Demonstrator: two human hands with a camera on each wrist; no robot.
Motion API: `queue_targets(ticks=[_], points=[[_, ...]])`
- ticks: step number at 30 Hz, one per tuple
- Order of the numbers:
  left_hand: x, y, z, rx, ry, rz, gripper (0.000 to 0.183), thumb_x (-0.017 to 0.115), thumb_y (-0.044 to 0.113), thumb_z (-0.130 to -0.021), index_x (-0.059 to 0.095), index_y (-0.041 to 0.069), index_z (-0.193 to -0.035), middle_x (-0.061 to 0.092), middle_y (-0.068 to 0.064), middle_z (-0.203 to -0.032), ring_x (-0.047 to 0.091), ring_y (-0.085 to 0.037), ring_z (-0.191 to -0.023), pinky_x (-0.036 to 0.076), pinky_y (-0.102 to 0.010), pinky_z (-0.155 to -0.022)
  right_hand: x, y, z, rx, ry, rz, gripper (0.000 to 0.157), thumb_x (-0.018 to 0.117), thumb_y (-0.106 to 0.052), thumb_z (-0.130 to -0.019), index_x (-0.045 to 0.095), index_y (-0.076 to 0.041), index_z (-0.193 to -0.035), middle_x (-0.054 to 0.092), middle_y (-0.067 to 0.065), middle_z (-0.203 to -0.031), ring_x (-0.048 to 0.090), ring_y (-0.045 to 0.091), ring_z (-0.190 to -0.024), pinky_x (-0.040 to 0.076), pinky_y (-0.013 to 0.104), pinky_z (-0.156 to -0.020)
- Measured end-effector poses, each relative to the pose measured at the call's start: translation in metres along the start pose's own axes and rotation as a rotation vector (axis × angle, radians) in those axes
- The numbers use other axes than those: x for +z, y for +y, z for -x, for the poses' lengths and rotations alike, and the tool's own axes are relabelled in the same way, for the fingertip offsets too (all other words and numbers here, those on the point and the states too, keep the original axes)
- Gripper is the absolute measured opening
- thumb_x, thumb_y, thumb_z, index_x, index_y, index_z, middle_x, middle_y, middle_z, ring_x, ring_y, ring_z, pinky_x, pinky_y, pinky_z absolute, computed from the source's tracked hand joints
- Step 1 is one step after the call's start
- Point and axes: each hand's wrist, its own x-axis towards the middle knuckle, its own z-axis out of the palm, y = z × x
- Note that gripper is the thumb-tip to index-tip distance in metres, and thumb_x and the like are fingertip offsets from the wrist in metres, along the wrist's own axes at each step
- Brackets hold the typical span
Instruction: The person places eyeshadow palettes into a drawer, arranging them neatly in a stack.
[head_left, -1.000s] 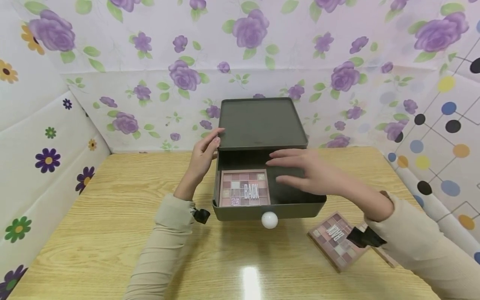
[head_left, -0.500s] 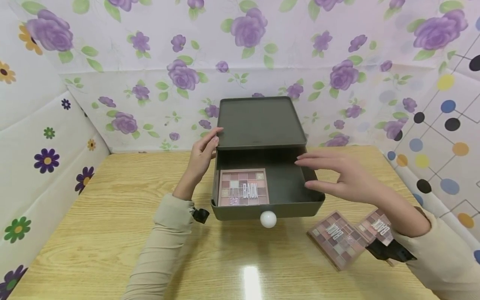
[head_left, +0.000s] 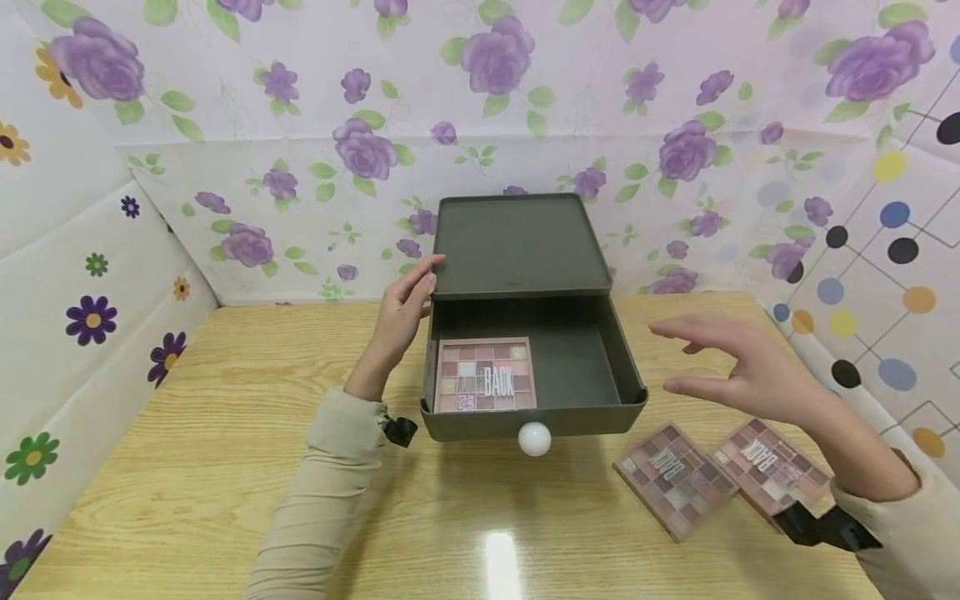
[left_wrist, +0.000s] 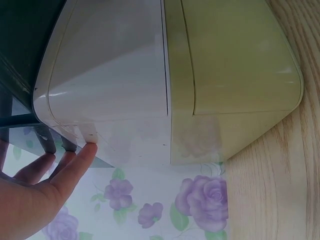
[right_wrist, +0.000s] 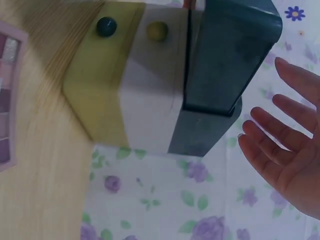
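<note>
My left hand rests its fingers against the left side of a small drawer unit with a dark green top. In the left wrist view, its fingertips touch the side by the white middle tier. The unit's dark green top drawer is pulled out, with a white round knob at its front. An eyeshadow palette lettered BACK lies in the drawer's left half. To the right of the drawer, my right hand hovers with its fingers spread and holds nothing.
Two more eyeshadow palettes, a nearer one and one beside it, lie on the wooden table at right. The unit's yellow bottom tier stands on the table. Flowered cloth hangs behind.
My right hand has moved right, from over the drawer to beyond its right edge, uncovering the drawer's right half and the far-right palette. The left hand has stayed on the unit's side.
</note>
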Motion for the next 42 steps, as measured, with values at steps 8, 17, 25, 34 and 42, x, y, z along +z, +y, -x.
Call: queue_targets(ticks=[8,17,25,34,42], points=[[0.001,-0.001,0.0,0.012,0.006,0.015,0.041,0.04,0.022,-0.097,0.045,0.003,-0.134,0.034,-0.003,-0.143,0.038,-0.019,-0.115,0.037,-0.054,-0.09,0.01,0.015,0.024,0.069,-0.106,-0.057,0.077,0.084,-0.019,-0.061,0.051,-0.009,-0.13,0.053,0.004,-0.125,0.047,0.005,-0.105,0.044,0.02,-0.077],[0.001,-0.001,0.0,0.005,0.006,0.016,0.04,0.039,0.021,-0.098,0.045,0.005,-0.134,0.033,-0.004,-0.144,0.036,-0.021,-0.119,0.037,-0.053,-0.091,0.03,0.034,0.05,0.132,-0.233,-0.101,0.085,0.083,-0.031,-0.063,0.043,-0.019,-0.137,0.044,0.0,-0.136,0.033,0.016,-0.124,0.033,0.048,-0.089],[0.001,-0.002,0.0,0.009,0.016,0.028,0.04,0.039,0.021,-0.097,0.046,0.004,-0.133,0.035,-0.002,-0.143,0.038,-0.018,-0.111,0.037,-0.053,-0.089,0.052,0.049,0.073,0.11,-0.337,-0.203,0.093,0.082,-0.032,-0.06,0.038,-0.009,-0.139,0.036,0.007,-0.141,0.027,0.028,-0.124,0.035,0.06,-0.081],[0.002,-0.001,0.0,0.01,0.019,0.03,0.04,0.039,0.019,-0.097,0.046,0.003,-0.133,0.034,-0.004,-0.144,0.037,-0.018,-0.117,0.037,-0.053,-0.09,0.066,0.07,0.102,0.098,-0.44,-0.309,0.103,0.082,-0.037,-0.059,0.029,-0.004,-0.142,0.024,0.012,-0.147,0.003,0.007,-0.132,0.03,0.072,-0.072],[0.002,0.0,-0.001,-0.012,0.023,0.02,0.039,0.037,0.011,-0.097,0.044,-0.001,-0.133,0.031,-0.01,-0.144,0.037,-0.024,-0.117,0.037,-0.054,-0.091,0.076,0.078,0.117,0.129,-0.548,-0.365,0.112,0.083,-0.039,-0.056,0.023,0.001,-0.143,0.017,0.024,-0.146,0.011,0.063,-0.116,0.016,0.078,-0.075]])
